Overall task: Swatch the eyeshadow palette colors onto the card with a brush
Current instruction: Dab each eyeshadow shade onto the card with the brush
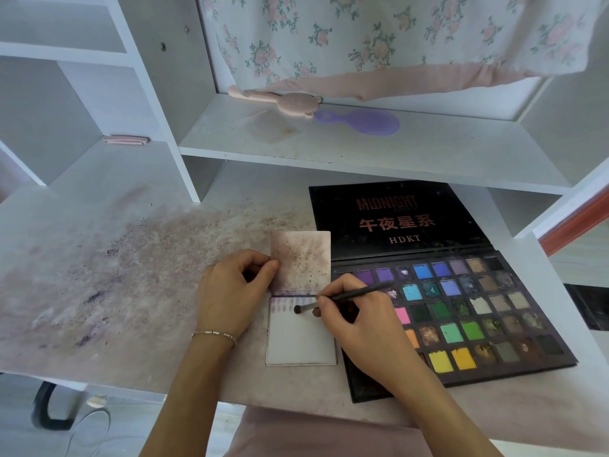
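Head view: right hand (354,319) pinches brush (342,296), hiding palette (461,311) pans; left hand (230,291) pinches card (301,338).

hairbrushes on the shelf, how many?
2. A pink hairbrush lies at the back of the shelf under the floral cloth; a purple hairbrush lies just right of it, their ends meeting. The cloth could hide more.
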### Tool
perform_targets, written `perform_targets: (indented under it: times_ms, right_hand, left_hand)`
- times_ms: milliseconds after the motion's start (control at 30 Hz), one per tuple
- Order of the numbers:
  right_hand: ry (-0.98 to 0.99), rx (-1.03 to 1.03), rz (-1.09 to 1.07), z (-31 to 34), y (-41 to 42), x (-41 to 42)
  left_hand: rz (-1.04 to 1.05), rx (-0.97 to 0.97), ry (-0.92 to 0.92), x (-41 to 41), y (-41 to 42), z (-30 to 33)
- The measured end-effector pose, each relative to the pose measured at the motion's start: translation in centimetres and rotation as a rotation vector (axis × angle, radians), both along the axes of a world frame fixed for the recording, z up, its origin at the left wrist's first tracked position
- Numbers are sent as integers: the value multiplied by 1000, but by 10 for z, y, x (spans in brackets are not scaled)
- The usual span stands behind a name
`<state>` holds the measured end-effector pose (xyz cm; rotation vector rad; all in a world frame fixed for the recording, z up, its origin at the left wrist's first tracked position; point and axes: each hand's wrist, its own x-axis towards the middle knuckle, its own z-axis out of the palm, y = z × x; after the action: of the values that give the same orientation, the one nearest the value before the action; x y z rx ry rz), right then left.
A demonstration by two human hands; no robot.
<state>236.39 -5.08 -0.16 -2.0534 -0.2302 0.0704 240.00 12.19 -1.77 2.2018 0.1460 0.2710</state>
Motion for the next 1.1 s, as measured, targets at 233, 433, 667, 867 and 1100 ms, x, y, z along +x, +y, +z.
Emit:
perform_targets:
  times_ms: [233, 433, 667, 867, 1100]
  right_hand:
    - [-121, 157, -158, 2, -2, 1]
    - [-153, 239, -238, 5, -14, 0]
    - [-181, 256, -353, 9, -54, -3]
    - [-181, 228, -479, 6, -91, -5]
    - [-207, 153, -567, 3, -114, -8]
  left_hand:
    - [-1, -11, 8, 0, -1, 2]
    - [2, -4, 3, 0, 0, 2]
    - [3, -14, -1, -1, 1, 3]
    - [2, -11, -10, -2, 1, 3]
    - [10, -22, 6, -2, -1, 2]
